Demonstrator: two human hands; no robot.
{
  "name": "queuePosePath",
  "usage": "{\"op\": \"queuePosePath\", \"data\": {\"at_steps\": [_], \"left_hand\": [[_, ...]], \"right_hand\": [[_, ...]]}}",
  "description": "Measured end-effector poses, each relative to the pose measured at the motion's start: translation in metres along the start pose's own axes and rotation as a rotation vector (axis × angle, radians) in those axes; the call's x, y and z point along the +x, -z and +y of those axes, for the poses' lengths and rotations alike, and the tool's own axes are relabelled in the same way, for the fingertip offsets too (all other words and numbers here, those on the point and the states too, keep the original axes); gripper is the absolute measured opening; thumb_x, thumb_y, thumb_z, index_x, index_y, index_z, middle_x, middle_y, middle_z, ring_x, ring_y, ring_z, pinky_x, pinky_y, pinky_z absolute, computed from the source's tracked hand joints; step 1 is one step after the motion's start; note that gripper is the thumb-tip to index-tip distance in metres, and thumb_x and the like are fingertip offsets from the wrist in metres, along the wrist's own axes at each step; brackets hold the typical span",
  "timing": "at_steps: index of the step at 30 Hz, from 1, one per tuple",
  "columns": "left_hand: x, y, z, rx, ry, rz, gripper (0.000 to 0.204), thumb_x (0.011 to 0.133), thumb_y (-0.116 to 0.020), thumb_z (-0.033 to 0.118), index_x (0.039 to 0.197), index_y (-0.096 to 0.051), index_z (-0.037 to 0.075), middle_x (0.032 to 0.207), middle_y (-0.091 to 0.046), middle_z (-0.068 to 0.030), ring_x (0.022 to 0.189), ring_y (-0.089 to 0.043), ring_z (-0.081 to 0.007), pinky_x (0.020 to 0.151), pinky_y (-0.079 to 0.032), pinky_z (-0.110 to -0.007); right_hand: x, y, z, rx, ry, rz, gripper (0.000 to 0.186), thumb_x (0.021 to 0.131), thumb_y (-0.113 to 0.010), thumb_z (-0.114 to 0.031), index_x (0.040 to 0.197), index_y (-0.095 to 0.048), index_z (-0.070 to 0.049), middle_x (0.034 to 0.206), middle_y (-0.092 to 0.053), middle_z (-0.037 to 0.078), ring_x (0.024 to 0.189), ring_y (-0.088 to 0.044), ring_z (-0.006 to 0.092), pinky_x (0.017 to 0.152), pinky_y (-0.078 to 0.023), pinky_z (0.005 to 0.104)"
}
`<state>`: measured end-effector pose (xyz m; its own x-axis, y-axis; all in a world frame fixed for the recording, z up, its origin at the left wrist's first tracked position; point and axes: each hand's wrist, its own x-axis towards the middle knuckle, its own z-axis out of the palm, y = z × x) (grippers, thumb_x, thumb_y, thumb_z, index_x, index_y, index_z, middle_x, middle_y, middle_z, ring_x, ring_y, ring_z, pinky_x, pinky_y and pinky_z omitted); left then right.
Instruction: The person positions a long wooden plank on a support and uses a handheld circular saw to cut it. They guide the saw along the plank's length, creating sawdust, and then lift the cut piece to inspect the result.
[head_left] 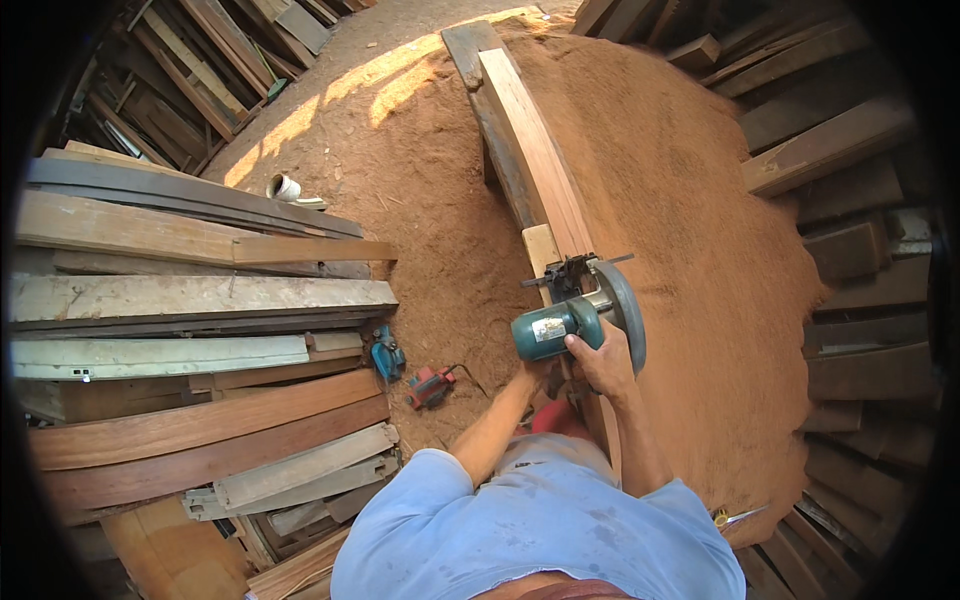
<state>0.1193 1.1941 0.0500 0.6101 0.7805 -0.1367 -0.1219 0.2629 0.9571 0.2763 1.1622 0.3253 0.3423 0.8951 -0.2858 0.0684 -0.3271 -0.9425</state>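
A green circular saw (545, 332) with a round grey blade guard (630, 310) rests on a long wooden beam (535, 145). My right hand (606, 364) is closed round the saw's rear handle, thumb on top. Just below the motor housing is my left hand (538, 374), close to the near part of the beam; its fingers are hidden by the saw. The beam runs away from my body along a weathered wooden bench (500, 150). A short pale wood block (540, 250) lies along the beam's left side, just ahead of the saw.
Stacked planks (200, 300) fill the left side, and more timber (840, 170) lines the right. A red power tool (430, 387) and a blue one (387, 353) sit on the sawdust-covered floor (700, 220) to my left. A white cup-like container (284, 188) lies farther off.
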Motion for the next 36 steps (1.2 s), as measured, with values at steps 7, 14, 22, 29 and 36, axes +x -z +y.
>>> {"op": "queuePosePath", "data": {"at_steps": [7, 14, 22, 29, 36], "left_hand": [[0.002, 0.004, 0.002, -0.020, 0.027, -0.015, 0.037, 0.093, -0.074, 0.010, 0.130, -0.064, 0.010, 0.123, -0.067, -0.0024, 0.109, -0.065, -0.0171, 0.092, -0.056, -0.035], [0.004, 0.003, 0.004, -0.032, 0.046, -0.012, 0.039, 0.092, -0.076, 0.011, 0.130, -0.064, 0.010, 0.124, -0.067, -0.0023, 0.110, -0.065, -0.0171, 0.093, -0.056, -0.035], [0.013, -0.001, 0.004, -0.047, 0.058, -0.014, 0.041, 0.091, -0.077, 0.012, 0.130, -0.064, 0.010, 0.124, -0.067, -0.0022, 0.110, -0.064, -0.0172, 0.094, -0.056, -0.036], [0.019, 0.002, 0.009, -0.041, 0.064, -0.017, 0.042, 0.090, -0.079, 0.013, 0.130, -0.065, 0.010, 0.124, -0.067, -0.0021, 0.111, -0.064, -0.0172, 0.094, -0.056, -0.036], [0.025, 0.006, 0.009, -0.044, 0.069, -0.024, 0.044, 0.089, -0.081, 0.014, 0.130, -0.065, 0.011, 0.125, -0.067, -0.0020, 0.111, -0.064, -0.0172, 0.095, -0.055, -0.036]], "right_hand": [[0.007, -0.002, 0.005, -0.016, 0.047, 0.012, 0.029, 0.090, -0.073, -0.015, 0.114, -0.069, 0.001, 0.096, -0.075, 0.011, 0.086, -0.070, 0.0185, 0.080, -0.056, 0.0356], [0.010, 0.000, -0.003, 0.065, -0.071, -0.019, 0.030, 0.090, -0.073, -0.013, 0.116, -0.070, 0.001, 0.100, -0.075, 0.011, 0.090, -0.069, 0.0185, 0.084, -0.055, 0.0357], [0.015, 0.000, 0.000, 0.061, -0.068, -0.029, 0.032, 0.092, -0.073, -0.017, 0.118, -0.069, 0.002, 0.102, -0.073, 0.009, 0.094, -0.066, 0.0160, 0.088, -0.054, 0.0346], [0.024, -0.003, 0.000, 0.031, -0.010, -0.012, 0.033, 0.091, -0.075, -0.018, 0.117, -0.069, 0.002, 0.099, -0.075, 0.015, 0.091, -0.071, 0.0223, 0.084, -0.057, 0.0380], [0.033, -0.005, -0.008, -0.020, -0.035, -0.017, 0.033, 0.090, -0.075, -0.016, 0.117, -0.069, 0.002, 0.101, -0.075, 0.016, 0.094, -0.071, 0.0234, 0.088, -0.056, 0.0385]]}}
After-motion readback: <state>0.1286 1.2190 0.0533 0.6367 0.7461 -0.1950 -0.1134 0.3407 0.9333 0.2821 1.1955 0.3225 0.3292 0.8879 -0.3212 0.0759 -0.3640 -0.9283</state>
